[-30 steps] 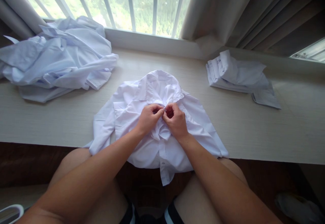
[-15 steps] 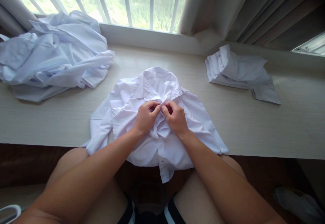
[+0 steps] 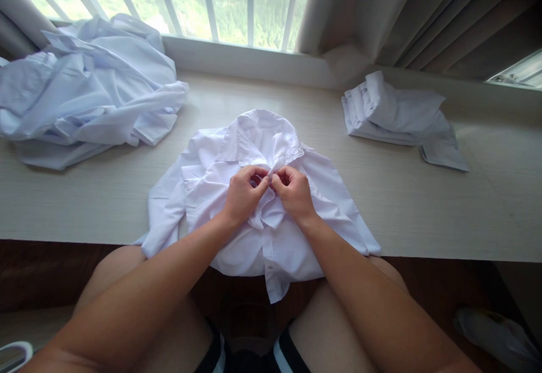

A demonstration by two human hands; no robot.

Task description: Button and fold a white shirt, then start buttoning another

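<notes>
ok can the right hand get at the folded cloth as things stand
Probably yes, after letting go: the right hand pinches the white shirt, and only shirt fabric and tabletop seem to separate that hand from the folded cloth.

single head-worn view, looking forward and down from above the thighs (image 3: 326, 333), arms (image 3: 156, 291) cut by the bottom edge, left hand (image 3: 244, 193) and right hand (image 3: 294, 192) near the middle, shirt (image 3: 249, 249) seen close from above, table (image 3: 423, 209) spanning the full width, window (image 3: 228, 0) faced at top
</notes>
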